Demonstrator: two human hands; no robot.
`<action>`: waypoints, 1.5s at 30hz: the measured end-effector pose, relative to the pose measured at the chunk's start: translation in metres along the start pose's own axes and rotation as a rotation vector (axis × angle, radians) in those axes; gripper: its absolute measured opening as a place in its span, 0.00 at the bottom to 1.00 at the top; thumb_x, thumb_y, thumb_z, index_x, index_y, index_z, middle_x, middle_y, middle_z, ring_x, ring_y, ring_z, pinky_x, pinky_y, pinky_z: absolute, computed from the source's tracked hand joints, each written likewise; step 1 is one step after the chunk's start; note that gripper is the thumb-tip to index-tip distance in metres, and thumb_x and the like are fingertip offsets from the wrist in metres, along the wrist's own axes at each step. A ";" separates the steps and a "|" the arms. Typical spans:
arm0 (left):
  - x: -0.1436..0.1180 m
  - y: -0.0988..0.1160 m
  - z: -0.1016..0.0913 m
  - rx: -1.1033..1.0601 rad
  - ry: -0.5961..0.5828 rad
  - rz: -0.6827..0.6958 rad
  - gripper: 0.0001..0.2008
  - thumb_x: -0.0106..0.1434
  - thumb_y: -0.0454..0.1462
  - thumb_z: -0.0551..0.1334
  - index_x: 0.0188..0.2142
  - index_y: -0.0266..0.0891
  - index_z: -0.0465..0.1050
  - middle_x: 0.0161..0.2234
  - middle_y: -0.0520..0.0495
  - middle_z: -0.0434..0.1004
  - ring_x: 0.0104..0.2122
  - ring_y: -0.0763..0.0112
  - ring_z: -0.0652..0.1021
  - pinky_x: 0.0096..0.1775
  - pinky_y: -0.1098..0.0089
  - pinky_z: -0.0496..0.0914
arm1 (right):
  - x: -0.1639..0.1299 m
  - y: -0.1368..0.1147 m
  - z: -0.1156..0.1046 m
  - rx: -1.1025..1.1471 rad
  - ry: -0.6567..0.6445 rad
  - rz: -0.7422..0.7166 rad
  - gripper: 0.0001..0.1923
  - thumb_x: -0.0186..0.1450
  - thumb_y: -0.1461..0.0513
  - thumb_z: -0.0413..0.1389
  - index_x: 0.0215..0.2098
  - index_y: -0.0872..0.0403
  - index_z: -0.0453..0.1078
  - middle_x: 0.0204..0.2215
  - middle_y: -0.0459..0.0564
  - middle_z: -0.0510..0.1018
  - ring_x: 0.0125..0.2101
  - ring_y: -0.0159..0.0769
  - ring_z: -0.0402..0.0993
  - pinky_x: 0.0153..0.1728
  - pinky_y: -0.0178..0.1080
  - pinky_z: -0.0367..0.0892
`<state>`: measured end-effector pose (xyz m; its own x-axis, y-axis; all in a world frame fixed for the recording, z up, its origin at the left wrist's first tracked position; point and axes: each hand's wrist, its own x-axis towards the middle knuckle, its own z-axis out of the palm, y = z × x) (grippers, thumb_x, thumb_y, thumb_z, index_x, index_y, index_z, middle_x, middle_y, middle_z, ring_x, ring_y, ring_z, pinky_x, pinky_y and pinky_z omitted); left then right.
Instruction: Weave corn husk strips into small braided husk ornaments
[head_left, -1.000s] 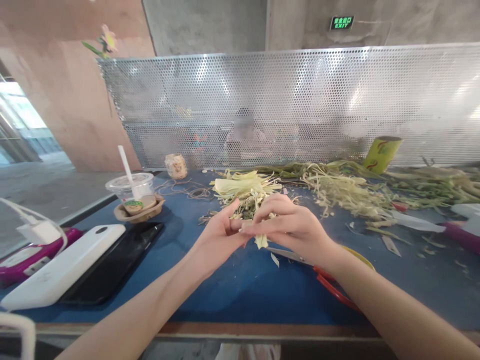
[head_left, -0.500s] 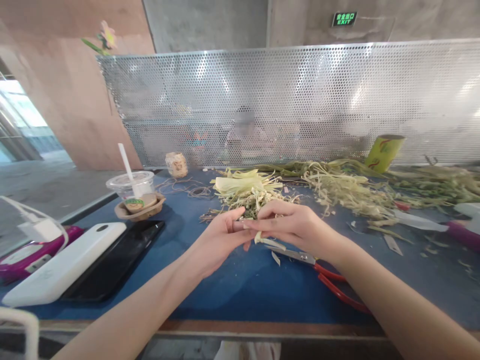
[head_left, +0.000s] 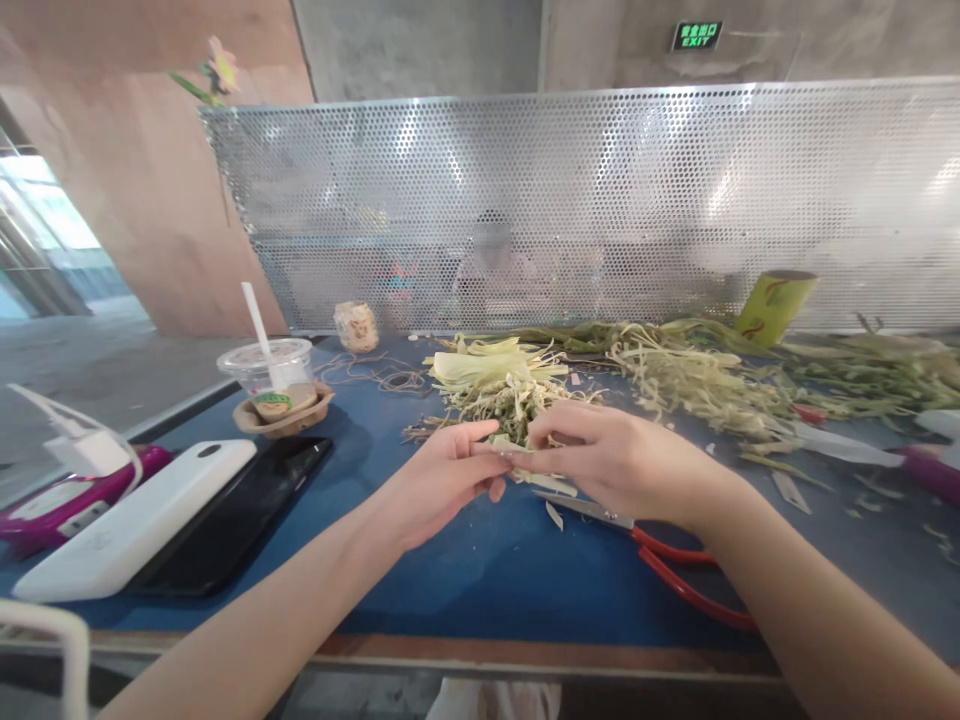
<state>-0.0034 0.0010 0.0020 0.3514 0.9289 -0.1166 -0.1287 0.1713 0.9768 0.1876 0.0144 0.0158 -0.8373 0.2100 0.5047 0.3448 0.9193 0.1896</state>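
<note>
My left hand and my right hand meet fingertip to fingertip above the blue table. A small pale green strip of dried plant husk is pinched between them, its far part hidden by my fingers. Just below my right hand lie scissors with red handles, blades pointing left towards my fingers. A pale husk piece shows near the blade tips. Behind both hands sits a heap of pale yellow-green husks and curled strips.
More dried husks spread to the right, near a yellow-green can and a glue gun. On the left are a lidded cup with a straw, a black phone, a white power bank and a purple socket strip. A perforated metal screen stands behind.
My right hand has turned over more, its back now facing up, with the fingers curled closer over the strip. My left hand stays almost in place. The view has shifted slightly.
</note>
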 end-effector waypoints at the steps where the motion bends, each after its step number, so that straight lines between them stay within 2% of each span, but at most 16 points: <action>1: 0.000 -0.001 0.000 -0.005 0.005 0.005 0.29 0.52 0.32 0.63 0.54 0.28 0.61 0.24 0.51 0.71 0.20 0.78 0.65 0.26 0.72 0.58 | 0.000 0.000 0.000 -0.020 -0.020 0.011 0.17 0.67 0.68 0.42 0.44 0.54 0.72 0.32 0.52 0.72 0.31 0.31 0.65 0.31 0.33 0.64; 6: 0.001 -0.002 0.000 -0.002 -0.029 0.025 0.31 0.46 0.26 0.65 0.52 0.30 0.64 0.23 0.51 0.74 0.21 0.77 0.68 0.27 0.73 0.59 | 0.000 -0.001 0.003 -0.117 -0.019 0.052 0.15 0.68 0.64 0.42 0.43 0.52 0.70 0.28 0.48 0.70 0.29 0.31 0.64 0.30 0.33 0.63; 10: 0.002 -0.003 -0.001 0.016 -0.032 0.020 0.36 0.45 0.24 0.66 0.55 0.32 0.59 0.28 0.49 0.78 0.26 0.75 0.73 0.32 0.73 0.63 | -0.001 0.000 0.004 -0.109 -0.009 0.035 0.15 0.68 0.65 0.42 0.42 0.52 0.71 0.29 0.48 0.70 0.29 0.31 0.64 0.31 0.34 0.63; 13: 0.003 -0.004 -0.002 0.035 -0.008 0.029 0.37 0.46 0.25 0.67 0.56 0.31 0.57 0.29 0.47 0.78 0.28 0.74 0.73 0.33 0.72 0.64 | 0.000 -0.003 0.003 -0.049 -0.008 0.024 0.14 0.68 0.65 0.43 0.37 0.53 0.71 0.30 0.48 0.71 0.31 0.31 0.64 0.34 0.34 0.62; 15: 0.004 -0.004 -0.003 0.051 -0.030 0.033 0.37 0.46 0.26 0.67 0.56 0.30 0.58 0.28 0.48 0.78 0.26 0.76 0.71 0.31 0.73 0.62 | 0.003 -0.006 0.001 0.017 -0.001 0.120 0.12 0.67 0.64 0.45 0.34 0.53 0.70 0.29 0.47 0.72 0.30 0.30 0.65 0.32 0.32 0.62; 19: 0.004 -0.003 -0.003 0.084 -0.046 0.052 0.34 0.48 0.28 0.66 0.55 0.30 0.59 0.27 0.50 0.75 0.23 0.79 0.66 0.26 0.74 0.57 | 0.009 -0.014 -0.002 0.186 -0.017 0.454 0.10 0.66 0.58 0.49 0.29 0.53 0.65 0.23 0.42 0.70 0.24 0.27 0.65 0.24 0.30 0.59; 22: 0.003 -0.001 -0.002 0.120 -0.055 0.081 0.35 0.49 0.29 0.66 0.57 0.30 0.58 0.28 0.48 0.74 0.24 0.78 0.65 0.26 0.74 0.56 | 0.010 -0.015 -0.002 0.250 -0.035 0.546 0.09 0.65 0.57 0.48 0.30 0.52 0.63 0.23 0.41 0.69 0.23 0.26 0.65 0.23 0.29 0.57; 30: 0.002 -0.004 -0.002 0.077 -0.060 0.105 0.35 0.46 0.31 0.69 0.55 0.32 0.62 0.24 0.51 0.73 0.22 0.78 0.65 0.26 0.72 0.57 | 0.009 -0.015 0.002 0.152 0.001 0.411 0.08 0.66 0.60 0.48 0.29 0.53 0.62 0.22 0.42 0.67 0.23 0.27 0.64 0.24 0.30 0.57; 35: 0.003 -0.008 -0.005 0.039 -0.049 0.115 0.38 0.47 0.32 0.69 0.57 0.31 0.58 0.23 0.53 0.74 0.22 0.79 0.66 0.27 0.73 0.58 | 0.008 -0.013 0.004 0.136 0.091 0.274 0.09 0.66 0.62 0.47 0.29 0.55 0.66 0.24 0.46 0.71 0.27 0.30 0.66 0.29 0.33 0.62; 38: 0.004 -0.007 -0.005 0.008 -0.022 0.118 0.37 0.45 0.31 0.70 0.55 0.31 0.60 0.20 0.56 0.72 0.20 0.80 0.66 0.25 0.74 0.57 | 0.005 -0.010 0.006 0.061 0.074 0.110 0.12 0.68 0.65 0.43 0.39 0.56 0.69 0.26 0.50 0.73 0.29 0.33 0.68 0.31 0.36 0.65; 40: 0.004 -0.005 -0.003 0.009 -0.051 0.125 0.29 0.45 0.30 0.70 0.48 0.30 0.67 0.19 0.56 0.71 0.19 0.81 0.65 0.24 0.74 0.56 | 0.004 -0.008 0.008 0.058 0.089 0.060 0.15 0.67 0.68 0.42 0.48 0.56 0.66 0.31 0.51 0.75 0.33 0.34 0.70 0.34 0.36 0.67; 42: 0.003 -0.002 -0.002 0.001 -0.084 0.120 0.22 0.47 0.30 0.69 0.43 0.31 0.70 0.20 0.54 0.73 0.19 0.82 0.65 0.23 0.75 0.55 | 0.003 -0.006 0.010 0.125 0.165 0.121 0.19 0.66 0.69 0.44 0.54 0.54 0.61 0.38 0.53 0.74 0.38 0.34 0.70 0.38 0.36 0.68; 44: 0.002 0.000 -0.001 -0.029 -0.055 0.094 0.24 0.46 0.30 0.69 0.44 0.32 0.68 0.22 0.52 0.75 0.18 0.82 0.65 0.23 0.75 0.56 | 0.004 -0.004 0.012 0.242 0.261 0.286 0.22 0.64 0.66 0.49 0.57 0.53 0.57 0.44 0.53 0.71 0.37 0.33 0.70 0.39 0.36 0.69; 45: 0.001 0.000 -0.001 -0.048 -0.023 0.078 0.26 0.46 0.30 0.69 0.45 0.32 0.66 0.23 0.52 0.76 0.18 0.82 0.66 0.23 0.75 0.56 | 0.005 -0.002 0.013 0.308 0.292 0.378 0.22 0.63 0.65 0.51 0.56 0.52 0.58 0.44 0.53 0.70 0.35 0.32 0.70 0.37 0.36 0.70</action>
<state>-0.0040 0.0028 0.0021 0.3597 0.9324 -0.0354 -0.2007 0.1143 0.9730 0.1770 0.0175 0.0072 -0.5128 0.4829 0.7099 0.4219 0.8618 -0.2815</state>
